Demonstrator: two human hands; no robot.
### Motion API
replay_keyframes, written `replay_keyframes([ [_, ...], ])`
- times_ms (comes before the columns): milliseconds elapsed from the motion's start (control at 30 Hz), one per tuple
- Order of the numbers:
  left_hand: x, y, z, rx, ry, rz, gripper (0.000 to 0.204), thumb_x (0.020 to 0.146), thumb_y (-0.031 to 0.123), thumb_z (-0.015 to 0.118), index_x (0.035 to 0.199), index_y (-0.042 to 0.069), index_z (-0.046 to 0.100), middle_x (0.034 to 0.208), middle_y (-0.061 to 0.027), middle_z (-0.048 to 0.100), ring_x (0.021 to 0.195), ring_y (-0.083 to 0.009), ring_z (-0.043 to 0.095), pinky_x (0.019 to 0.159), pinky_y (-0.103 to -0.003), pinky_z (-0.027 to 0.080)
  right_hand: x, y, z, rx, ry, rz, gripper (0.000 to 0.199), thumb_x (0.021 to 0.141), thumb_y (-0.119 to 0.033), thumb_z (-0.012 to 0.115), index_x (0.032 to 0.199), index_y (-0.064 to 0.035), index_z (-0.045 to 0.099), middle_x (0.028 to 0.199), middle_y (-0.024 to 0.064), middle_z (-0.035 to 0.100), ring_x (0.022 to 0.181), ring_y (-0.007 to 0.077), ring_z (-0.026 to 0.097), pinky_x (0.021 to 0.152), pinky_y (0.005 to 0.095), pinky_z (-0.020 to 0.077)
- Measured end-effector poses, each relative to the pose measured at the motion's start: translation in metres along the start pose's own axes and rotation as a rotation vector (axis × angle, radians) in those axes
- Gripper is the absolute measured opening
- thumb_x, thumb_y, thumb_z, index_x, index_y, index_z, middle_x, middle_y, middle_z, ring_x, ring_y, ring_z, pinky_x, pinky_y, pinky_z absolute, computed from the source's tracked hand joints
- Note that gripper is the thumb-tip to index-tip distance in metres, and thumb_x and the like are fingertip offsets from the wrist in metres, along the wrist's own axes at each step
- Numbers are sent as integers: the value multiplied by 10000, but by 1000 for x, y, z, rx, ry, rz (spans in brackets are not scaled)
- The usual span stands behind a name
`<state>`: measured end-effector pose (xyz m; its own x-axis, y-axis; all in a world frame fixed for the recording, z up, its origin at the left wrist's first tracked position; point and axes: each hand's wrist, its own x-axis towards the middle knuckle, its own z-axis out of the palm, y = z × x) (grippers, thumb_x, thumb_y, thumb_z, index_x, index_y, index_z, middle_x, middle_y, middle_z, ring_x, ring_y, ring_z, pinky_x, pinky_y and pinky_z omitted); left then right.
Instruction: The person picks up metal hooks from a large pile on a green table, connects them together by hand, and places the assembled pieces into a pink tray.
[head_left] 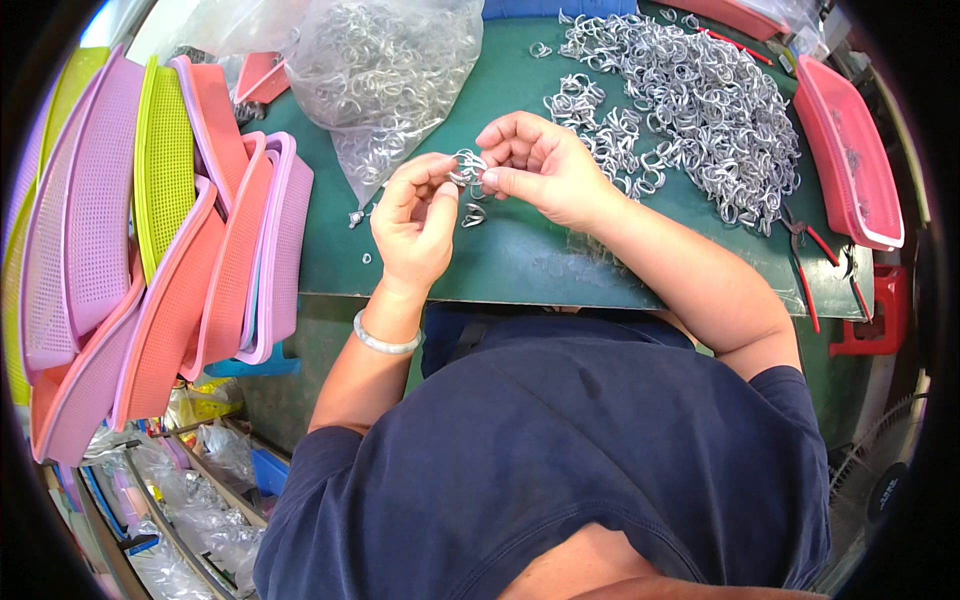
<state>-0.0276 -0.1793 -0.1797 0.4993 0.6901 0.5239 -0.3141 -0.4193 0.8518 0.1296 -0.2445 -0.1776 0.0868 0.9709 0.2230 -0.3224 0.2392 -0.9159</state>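
Note:
Over the green table (520, 255), my left hand (413, 225) and my right hand (537, 165) meet at a small cluster of silver metal rings (467, 166), each pinching it with thumb and fingertips. A single loose ring (473, 214) lies on the table just below the hands. A large heap of the same silver rings (690, 105) spreads across the table to the right of my right hand. A bangle (383, 343) circles my left wrist.
A clear plastic bag of rings (380, 70) lies beyond my left hand. Stacked pink, orange and yellow mesh trays (150, 260) lean at the left. A pink tray (850, 150) and red-handled pliers (805, 265) sit at the right table edge. A fan (885, 480) stands lower right.

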Motion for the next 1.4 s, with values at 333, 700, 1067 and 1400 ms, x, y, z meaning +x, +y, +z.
replay_keyframes([
  [333, -2, 5, 0, 99, 30, 45, 332, 758, -76, 586, 1075, -17, 505, 936, -89, 594, 829, -128, 571, 742, -242, 460, -3, -1, 1, -391, 35, -230, 271, 786, 34, 577, 1041, -8, 496, 916, 56, 585, 866, 108, 565, 754, 236, 464],
  [700, 6, 13, -2, 62, 26, -66, 333, 766, -54, 582, 1089, -34, 502, 887, -76, 580, 815, -120, 556, 735, -232, 445, -3, -2, 1, -352, 58, -204, 278, 791, 47, 565, 1054, -8, 490, 915, 56, 585, 858, 102, 567, 736, 219, 465],
  [1067, 17, 23, -3, -3, -42, -350, 105, 807, 19, 561, 904, -17, 580, 829, -1, 590, 737, -40, 521, 656, -177, 412, -2, -1, 1, -471, 83, -247, 253, 797, 14, 566, 1041, -18, 504, 895, 66, 595, 836, 113, 577, 731, 236, 466],
  [1400, 19, 25, 1, 63, -15, -381, 61, 821, 62, 547, 828, 7, 572, 694, 49, 516, 603, -16, 424, 542, -165, 340, -4, -8, 6, -664, 118, -383, 218, 783, 9, 574, 998, -6, 540, 887, 91, 619, 825, 147, 607, 724, 257, 485],
])
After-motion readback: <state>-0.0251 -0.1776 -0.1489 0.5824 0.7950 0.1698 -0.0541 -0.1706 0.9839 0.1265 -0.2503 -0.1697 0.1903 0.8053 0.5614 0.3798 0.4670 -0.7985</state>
